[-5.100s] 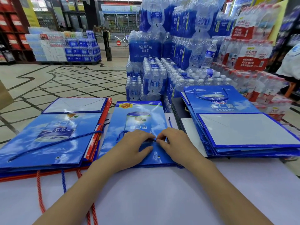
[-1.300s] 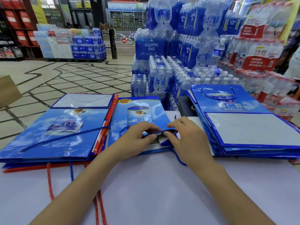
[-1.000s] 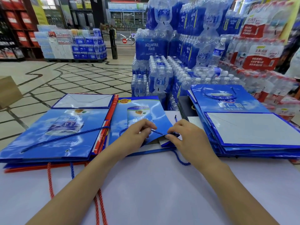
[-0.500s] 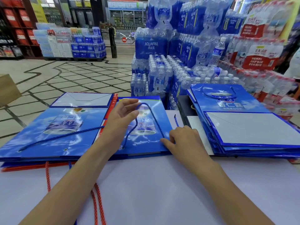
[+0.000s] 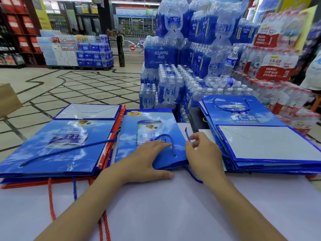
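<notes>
A flat blue paper gift bag (image 5: 149, 119) printed with a drink can lies in the middle of the white table (image 5: 156, 206). Its blue rope handle (image 5: 169, 136) loops across the top face into an eyelet. My left hand (image 5: 147, 159) lies flat on the bag's near half with straight fingers, the thumb along the near edge. My right hand (image 5: 203, 153) sits at the bag's right edge with curled fingers. Its fingertips pinch a second blue cord (image 5: 187, 134), which reappears below the wrist.
A stack of flat blue and red bags (image 5: 60, 145) lies to the left, with red cords (image 5: 51, 197) trailing over the table. A taller stack of blue bags (image 5: 260, 145) lies to the right. Shrink-wrapped water bottle packs (image 5: 173, 58) rise behind the table. A cardboard box (image 5: 7, 100) stands at the far left.
My left hand came back from the bag's far part, let the handle loop drop, and now lies flat near the front edge. My right hand's fingers rose from the bag's corner to the loose cord.
</notes>
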Tool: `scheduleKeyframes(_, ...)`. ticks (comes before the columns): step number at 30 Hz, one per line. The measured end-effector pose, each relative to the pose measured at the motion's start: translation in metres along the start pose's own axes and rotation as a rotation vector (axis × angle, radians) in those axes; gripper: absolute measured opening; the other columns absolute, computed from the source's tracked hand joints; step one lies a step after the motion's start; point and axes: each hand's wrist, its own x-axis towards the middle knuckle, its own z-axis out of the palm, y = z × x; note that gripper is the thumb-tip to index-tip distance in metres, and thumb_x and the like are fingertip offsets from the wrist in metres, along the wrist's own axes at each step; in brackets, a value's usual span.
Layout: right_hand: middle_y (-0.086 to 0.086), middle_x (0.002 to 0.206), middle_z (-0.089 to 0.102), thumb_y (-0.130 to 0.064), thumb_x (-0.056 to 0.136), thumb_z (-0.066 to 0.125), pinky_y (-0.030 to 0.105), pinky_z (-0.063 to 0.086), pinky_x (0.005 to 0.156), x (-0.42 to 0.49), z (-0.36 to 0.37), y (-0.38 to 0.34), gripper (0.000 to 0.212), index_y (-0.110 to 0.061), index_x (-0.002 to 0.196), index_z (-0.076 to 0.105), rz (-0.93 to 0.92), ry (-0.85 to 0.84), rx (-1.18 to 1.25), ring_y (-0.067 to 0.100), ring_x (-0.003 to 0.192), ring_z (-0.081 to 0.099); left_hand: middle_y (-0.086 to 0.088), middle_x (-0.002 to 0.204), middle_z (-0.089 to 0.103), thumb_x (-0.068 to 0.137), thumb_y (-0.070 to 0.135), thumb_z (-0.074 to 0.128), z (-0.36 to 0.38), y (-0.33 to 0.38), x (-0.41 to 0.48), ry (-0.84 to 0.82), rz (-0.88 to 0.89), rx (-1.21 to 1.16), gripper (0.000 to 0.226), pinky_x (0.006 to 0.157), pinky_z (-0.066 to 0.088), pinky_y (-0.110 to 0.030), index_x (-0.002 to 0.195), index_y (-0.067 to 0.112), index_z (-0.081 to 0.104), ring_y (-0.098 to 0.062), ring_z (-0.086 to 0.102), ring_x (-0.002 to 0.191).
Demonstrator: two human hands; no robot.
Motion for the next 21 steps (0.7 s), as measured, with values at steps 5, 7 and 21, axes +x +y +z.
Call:
scheduleKeyframes(5, -0.005, 0.088, 0.073, -0.013, 0.096, 0.054, 0.025, 0.048, 0.059, 0.003, -0.006, -0.010, 0.014, -0.021, 0.101, 0.064, 0.041, 0.051, 0.730, 0.013, 0.074, 0.065, 0.012, 0.153, 0.034, 0.094, 0.040, 0.055, -0.003, 0.005, 0.003, 0.221, 0.034, -0.005, 0.066, 0.111, 0.029, -0.024, 0.151, 0.034, 0.022, -0.007, 0.032, 0.138)
scheduleKeyframes(7, -0.005, 0.087, 0.073, -0.009, 0.096, 0.053, 0.028, 0.049, 0.056, 0.001, -0.006, -0.013, 0.018, -0.018, 0.108, 0.062, 0.021, -0.040, 0.831, 0.018, 0.071, 0.065, 0.015, 0.152, 0.034, 0.098, 0.033, 0.049, -0.006, 0.005, 0.004, 0.285, 0.030, -0.054, 0.060, 0.111, 0.026, -0.019, 0.151, 0.033, 0.023, -0.005, 0.031, 0.138)
scheduleKeyframes(21, 0.006, 0.083, 0.074, -0.036, 0.096, 0.058, 0.031, 0.041, 0.050, -0.013, 0.008, -0.018, 0.027, -0.012, 0.097, 0.070, 0.090, -0.482, 0.560, 0.020, 0.053, 0.055, 0.032, 0.128, 0.051, 0.086, 0.008, 0.049, -0.026, 0.032, -0.004, 0.606, 0.081, -0.763, 0.056, 0.098, 0.033, -0.004, 0.129, 0.043, 0.040, 0.012, 0.043, 0.122)
